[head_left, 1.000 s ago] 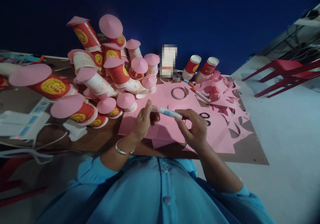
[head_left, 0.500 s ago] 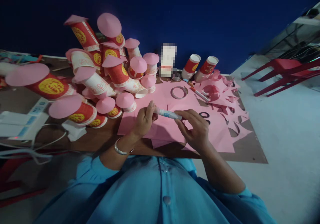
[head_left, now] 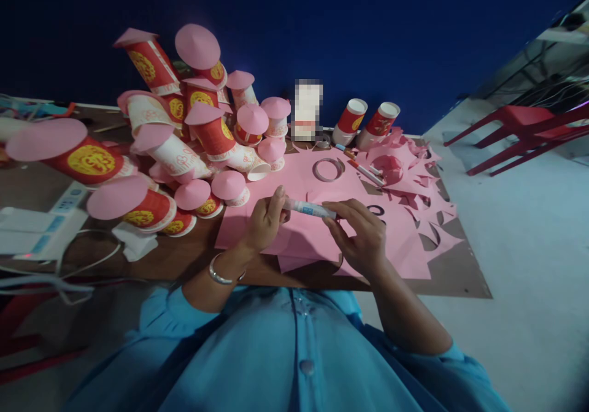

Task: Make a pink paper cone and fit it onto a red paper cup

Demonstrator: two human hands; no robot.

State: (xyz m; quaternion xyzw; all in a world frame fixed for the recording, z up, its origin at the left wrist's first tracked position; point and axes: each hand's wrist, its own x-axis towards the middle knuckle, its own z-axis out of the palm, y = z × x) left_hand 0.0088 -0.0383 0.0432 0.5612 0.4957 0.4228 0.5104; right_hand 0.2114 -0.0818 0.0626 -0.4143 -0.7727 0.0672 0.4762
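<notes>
A white glue tube with a blue label [head_left: 309, 209] lies level between my two hands, above pink paper sheets [head_left: 317, 240]. My left hand [head_left: 267, 221] is closed round the tube's left end, its thumb pointing up. At the other end, the thumb and fingers of my right hand [head_left: 358, 233] pinch the tube. Black scissor handles [head_left: 377, 210] show just beyond my right hand, partly hidden by it. A roll of tape [head_left: 328, 169] rests on the paper behind the tube.
Many paper cups with pink cone tops [head_left: 202, 131] crowd the left of the table. Two cup stacks [head_left: 350, 121] stand at the back, near pens [head_left: 368, 172] and pink scraps [head_left: 414, 167]. A white power strip [head_left: 50, 225] with cables lies far left; a red stool [head_left: 519, 127] stands right.
The view has shifted very slightly. Both hands still hold the tube, and the right fingers have moved a little along its right end.
</notes>
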